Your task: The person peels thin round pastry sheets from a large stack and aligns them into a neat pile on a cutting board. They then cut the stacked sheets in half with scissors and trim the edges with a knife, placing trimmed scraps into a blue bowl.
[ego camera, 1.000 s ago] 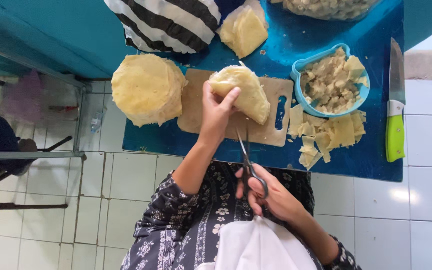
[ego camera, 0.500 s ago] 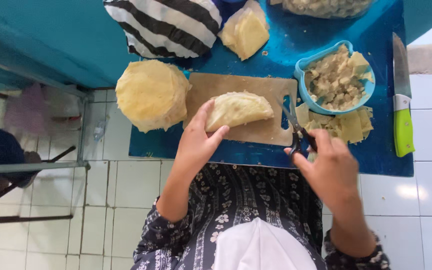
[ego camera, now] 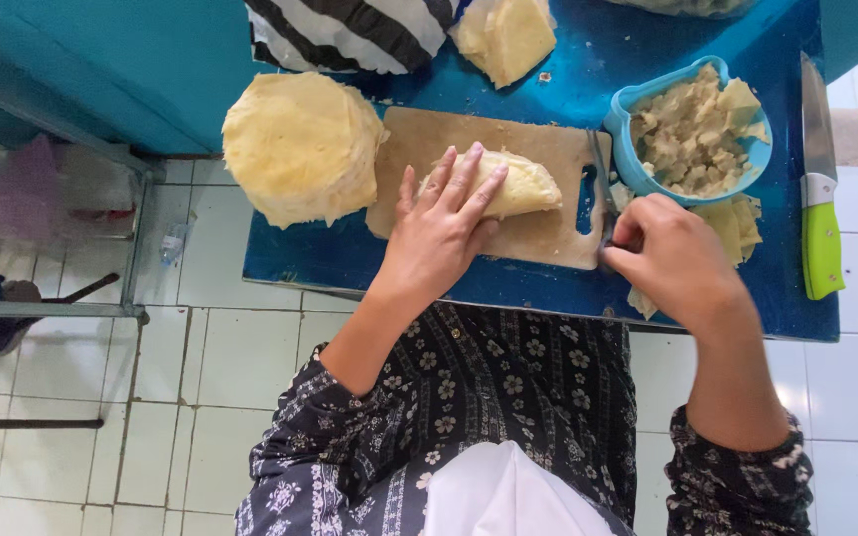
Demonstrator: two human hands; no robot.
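Note:
My left hand point(ego camera: 442, 230) lies flat, fingers spread, on a folded pale yellow pastry point(ego camera: 523, 186) resting on a wooden cutting board point(ego camera: 538, 244). My right hand point(ego camera: 675, 260) is closed around a pair of scissors point(ego camera: 601, 169) at the board's right edge, the blades pointing away from me. A blue bowl point(ego camera: 630, 154) of chopped pale filling stands just beyond the right hand. Several yellow pastry scraps point(ego camera: 742, 220) lie beside the bowl.
A stack of round yellow wrappers point(ego camera: 300, 146) sits left of the board on the blue table point(ego camera: 568, 60). A folded wrapper pile point(ego camera: 505, 35) and a striped cloth point(ego camera: 350, 30) lie at the back. A green-handled knife point(ego camera: 820, 189) lies at the right edge. White tiled floor below.
The left hand lowered the pastry from the air onto the board and pressed it flat. The right hand carried the scissors from my lap up to the board's right edge.

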